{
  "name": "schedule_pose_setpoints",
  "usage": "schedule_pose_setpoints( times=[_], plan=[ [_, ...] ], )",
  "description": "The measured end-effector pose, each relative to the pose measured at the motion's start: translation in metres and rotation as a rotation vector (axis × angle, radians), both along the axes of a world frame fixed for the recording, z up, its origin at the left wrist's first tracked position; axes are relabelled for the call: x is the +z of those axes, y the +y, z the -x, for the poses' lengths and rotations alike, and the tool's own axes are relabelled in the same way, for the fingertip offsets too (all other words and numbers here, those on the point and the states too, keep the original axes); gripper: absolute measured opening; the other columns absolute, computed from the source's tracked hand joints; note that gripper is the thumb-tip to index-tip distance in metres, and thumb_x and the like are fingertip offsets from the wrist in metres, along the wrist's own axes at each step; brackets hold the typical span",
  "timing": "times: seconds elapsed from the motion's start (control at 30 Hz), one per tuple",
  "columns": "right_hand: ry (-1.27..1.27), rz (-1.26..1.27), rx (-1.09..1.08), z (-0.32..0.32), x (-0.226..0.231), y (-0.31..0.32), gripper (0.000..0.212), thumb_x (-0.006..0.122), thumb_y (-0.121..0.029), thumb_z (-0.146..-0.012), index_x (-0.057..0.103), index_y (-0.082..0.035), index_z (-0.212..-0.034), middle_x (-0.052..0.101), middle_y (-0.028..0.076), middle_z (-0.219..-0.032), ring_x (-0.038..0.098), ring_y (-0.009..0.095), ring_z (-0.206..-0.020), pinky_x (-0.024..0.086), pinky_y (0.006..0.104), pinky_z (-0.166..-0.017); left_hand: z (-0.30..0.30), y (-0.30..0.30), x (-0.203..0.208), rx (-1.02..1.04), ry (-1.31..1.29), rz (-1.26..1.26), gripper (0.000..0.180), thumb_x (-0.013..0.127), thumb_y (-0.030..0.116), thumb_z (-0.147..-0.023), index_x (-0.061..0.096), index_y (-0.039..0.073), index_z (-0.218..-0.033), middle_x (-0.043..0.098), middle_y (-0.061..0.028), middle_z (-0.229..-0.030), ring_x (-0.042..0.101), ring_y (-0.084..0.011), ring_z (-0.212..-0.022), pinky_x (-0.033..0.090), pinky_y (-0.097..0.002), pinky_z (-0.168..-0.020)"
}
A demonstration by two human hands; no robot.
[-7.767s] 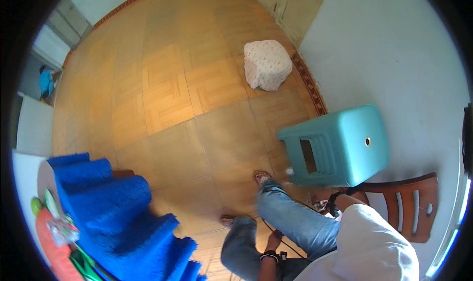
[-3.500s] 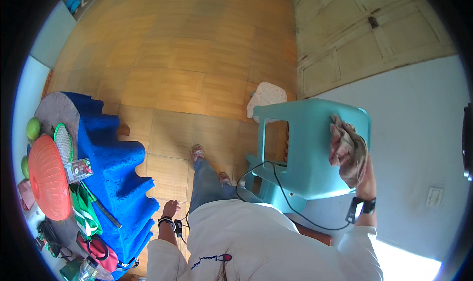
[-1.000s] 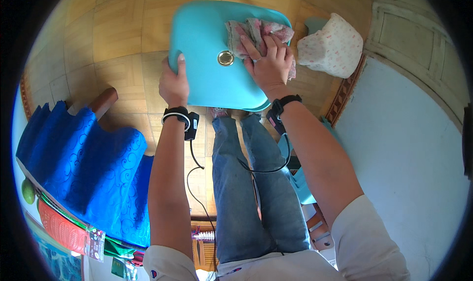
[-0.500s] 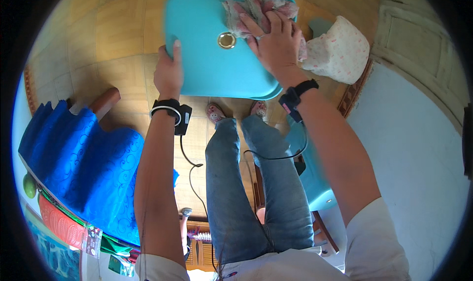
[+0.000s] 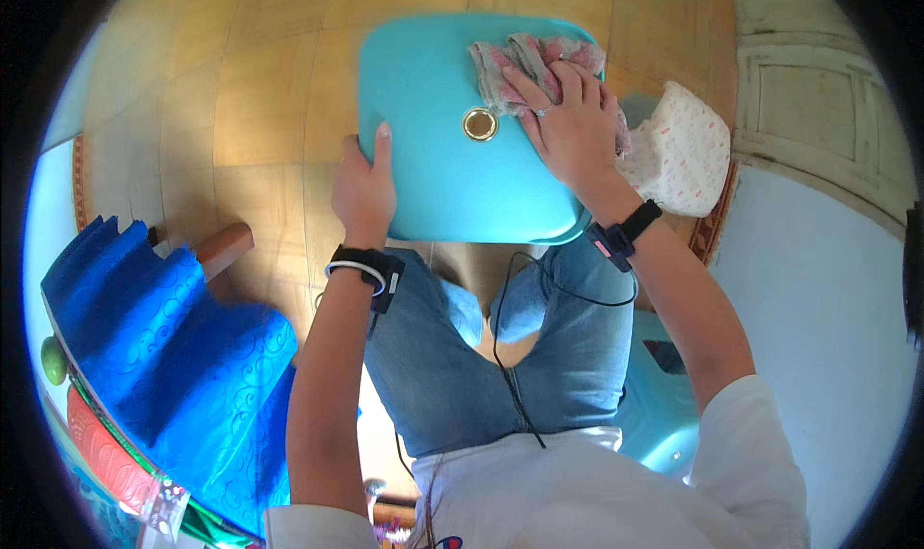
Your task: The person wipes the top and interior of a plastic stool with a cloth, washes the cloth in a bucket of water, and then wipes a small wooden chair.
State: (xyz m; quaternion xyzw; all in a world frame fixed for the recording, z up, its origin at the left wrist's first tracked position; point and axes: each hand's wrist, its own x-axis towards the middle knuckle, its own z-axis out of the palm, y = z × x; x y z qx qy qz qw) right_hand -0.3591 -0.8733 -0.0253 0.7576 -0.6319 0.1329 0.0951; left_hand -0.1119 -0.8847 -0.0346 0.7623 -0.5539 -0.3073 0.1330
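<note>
A turquoise plastic piece (image 5: 433,183) with rounded corners and a gold-ringed round spot is in front of me, like a stool top or box lid. My left hand (image 5: 367,185) grips its left edge, thumb on the top face and the other fingers out of sight below. At its far right corner lies a crumpled pink-and-grey cloth (image 5: 496,79). My right hand (image 5: 575,130) presses down on this cloth, fingers bent over it. Both wrists wear black bands with small devices.
A white patterned cloth-covered thing (image 5: 685,150) stands right of the turquoise piece, by the wall. Blue wavy fabric (image 5: 173,328) and a wooden bar (image 5: 227,249) are at left. Another turquoise plastic item (image 5: 659,409) is beside my leg. A cable (image 5: 502,304) hangs over my jeans.
My knees have bent and my body is lower. The turquoise piece, the cloth and both hands appear lower and further right in the picture. Both hands keep their hold.
</note>
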Motion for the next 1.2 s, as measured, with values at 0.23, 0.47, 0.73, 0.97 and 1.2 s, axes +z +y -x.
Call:
schedule_pose_setpoints(
  times=[0.23, 0.47, 0.73, 0.97, 1.2],
  plan=[
    [0.018, 0.289, 0.09, 0.01, -0.008, -0.002, 0.042, 0.059, -0.032, -0.081, 0.053, -0.028, -0.122, 0.051, 0.009, -0.111, 0.048, 0.027, -0.104, 0.042, 0.0476, -0.08, -0.001, 0.005, -0.02, -0.157, 0.185, 0.51, 0.051, 0.049, 0.04, -0.09, 0.043, 0.001, -0.122, 0.053, -0.0241, -0.118, 0.052, -0.0395, -0.108, 0.041, -0.0457, -0.088],
    [-0.075, 0.315, 0.019, 0.004, -0.008, 0.003, 0.055, 0.061, -0.039, -0.074, 0.049, -0.024, -0.126, 0.05, 0.011, -0.115, 0.046, 0.029, -0.11, 0.042, 0.0522, -0.082, -0.011, 0.0, -0.027, -0.27, -0.013, 0.83, 0.043, 0.054, 0.024, -0.089, 0.045, 0.0, -0.123, 0.054, -0.0223, -0.117, 0.051, -0.0339, -0.111, 0.039, -0.0409, -0.094],
    [-0.061, 0.264, 0.109, 0.035, -0.011, -0.029, 0.05, 0.06, -0.04, -0.08, 0.048, -0.024, -0.126, 0.05, 0.011, -0.117, 0.047, 0.029, -0.111, 0.043, 0.049, -0.085, 0.009, -0.017, -0.031, -0.082, 0.126, 0.811, 0.039, 0.054, 0.024, -0.087, 0.049, 0.0, -0.117, 0.055, -0.0226, -0.113, 0.052, -0.0361, -0.106, 0.04, -0.0421, -0.09],
    [-0.035, 0.313, 0.209, 0.058, -0.006, -0.069, 0.049, 0.061, -0.035, -0.081, 0.048, -0.022, -0.127, 0.053, 0.009, -0.113, 0.053, 0.025, -0.101, 0.048, 0.04, -0.079, 0.032, -0.051, -0.022, -0.25, 0.153, 0.794, 0.037, 0.054, 0.027, -0.089, 0.051, 0.0, -0.114, 0.056, -0.0166, -0.111, 0.052, -0.0261, -0.106, 0.04, -0.0354, -0.092],
    [-0.121, 0.128, 0.043, 0.034, 0.002, -0.061, 0.047, 0.053, -0.039, -0.081, 0.054, -0.012, -0.119, 0.055, 0.017, -0.1, 0.053, 0.033, -0.099, 0.044, 0.0445, -0.086, 0.021, -0.05, -0.03, -0.588, 0.323, 0.697, 0.037, 0.056, 0.026, -0.087, 0.054, 0.006, -0.118, 0.057, -0.0143, -0.116, 0.051, -0.0258, -0.111, 0.038, -0.0359, -0.095]
  ],
)
